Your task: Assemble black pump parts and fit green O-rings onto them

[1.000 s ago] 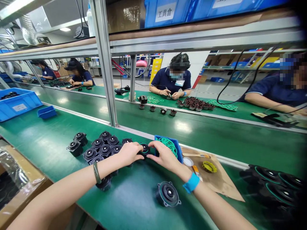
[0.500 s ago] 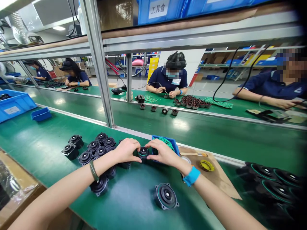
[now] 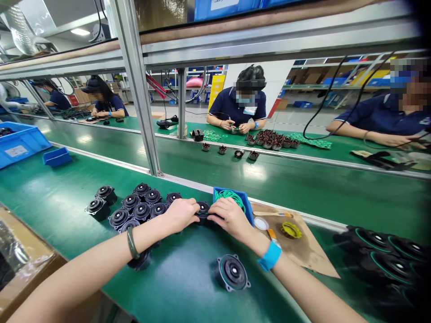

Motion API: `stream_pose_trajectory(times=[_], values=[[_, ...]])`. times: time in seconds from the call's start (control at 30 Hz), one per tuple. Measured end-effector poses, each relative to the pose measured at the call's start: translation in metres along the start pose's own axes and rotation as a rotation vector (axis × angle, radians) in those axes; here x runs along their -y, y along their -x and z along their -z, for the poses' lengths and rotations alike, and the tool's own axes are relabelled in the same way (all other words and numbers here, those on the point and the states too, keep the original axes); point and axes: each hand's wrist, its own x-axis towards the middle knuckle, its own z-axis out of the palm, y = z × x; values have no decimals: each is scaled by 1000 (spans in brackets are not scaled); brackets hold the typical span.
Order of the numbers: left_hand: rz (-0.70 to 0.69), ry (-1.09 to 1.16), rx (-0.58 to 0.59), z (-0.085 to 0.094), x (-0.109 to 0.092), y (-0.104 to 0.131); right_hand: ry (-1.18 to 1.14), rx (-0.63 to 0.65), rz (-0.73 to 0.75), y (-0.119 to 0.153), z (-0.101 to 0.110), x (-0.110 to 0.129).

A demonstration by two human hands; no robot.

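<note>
My left hand (image 3: 182,213) and my right hand (image 3: 230,216) close on opposite sides of a round black motor housing (image 3: 203,207) that stands on the green table. Fingers of both hands press at its upper edge and hide most of its rim. Just behind my right hand is a blue bin (image 3: 249,210) with thin green rubber rings (image 3: 232,195) in it. Beside my left hand stands a group of similar black housings (image 3: 141,211). Nearer to me, one more housing (image 3: 233,272) sits alone with a green ring around its top.
A brown sheet (image 3: 311,249) at right bears a brush (image 3: 269,214), a white lid (image 3: 261,224) and a yellow ring-shaped part (image 3: 291,230). More ringed housings (image 3: 387,264) stand far right. A metal post (image 3: 141,98) rises behind the table. Co-workers (image 3: 237,105) sit across the line.
My fingers have drawn in closer around the housing, covering more of its sides and its green ring. The view has shifted slightly.
</note>
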Motion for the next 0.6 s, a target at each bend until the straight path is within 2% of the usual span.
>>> stream_pose_trajectory(times=[0.2,0.4,0.5,0.6], values=[[19,-45,14,-7,-7,0,48,-43,5,2,-5,11],[-66,-100,4,-16,-16,6,93,14,30,6,2,25],[-96,-113,-14,-16,-23,9,95,41,-14,7,14,15],[-88,-77,-9,-10,-24,9,150,7,-171,3,27,-10]])
